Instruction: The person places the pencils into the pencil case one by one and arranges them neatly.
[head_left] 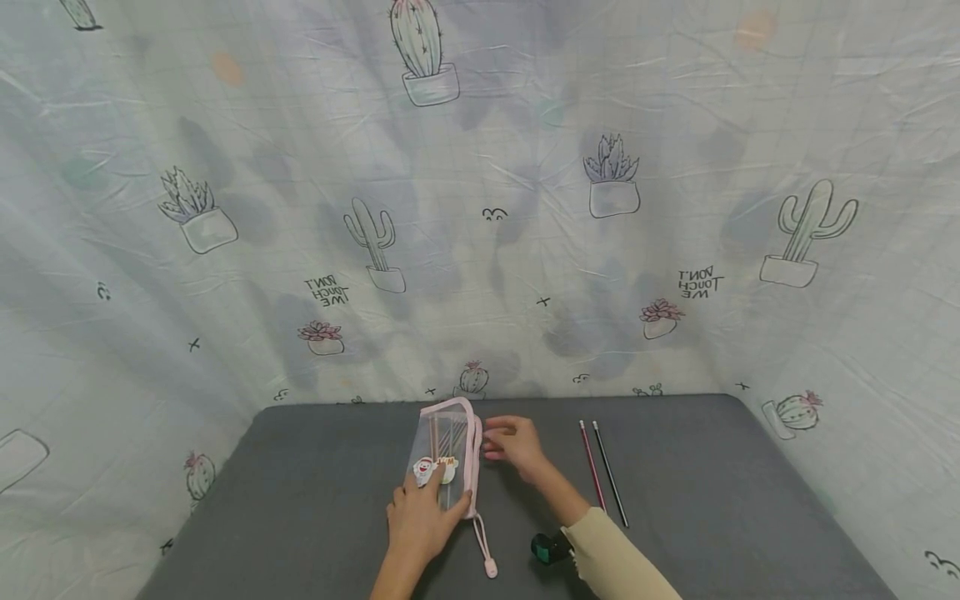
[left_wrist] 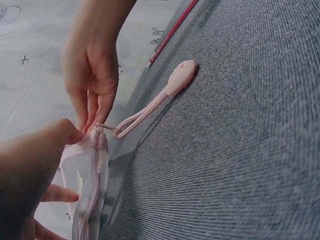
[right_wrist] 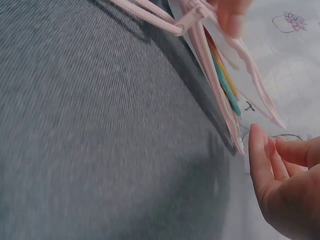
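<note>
A clear pencil case (head_left: 475, 454) with pink zip edging lies on the grey table, pencils (head_left: 444, 433) and cartoon stickers (head_left: 423, 471) showing through it. My left hand (head_left: 422, 518) holds its near part, index finger on the clear face and thumb at the zip edge. In the right wrist view the zip side gapes, with coloured pencils (right_wrist: 223, 82) inside. Beside that opening, my right hand (head_left: 515, 446) has loosely bent fingers and holds nothing. A pink wrist loop (left_wrist: 150, 107) hangs from the zip end onto the table.
A red pencil (head_left: 592, 462) and a black pencil (head_left: 611, 475) lie side by side to the right. Near my right cuff is a dark object with a green face (head_left: 546, 548). Behind the grey table (head_left: 330, 483) hangs a cactus-print sheet (head_left: 480, 250).
</note>
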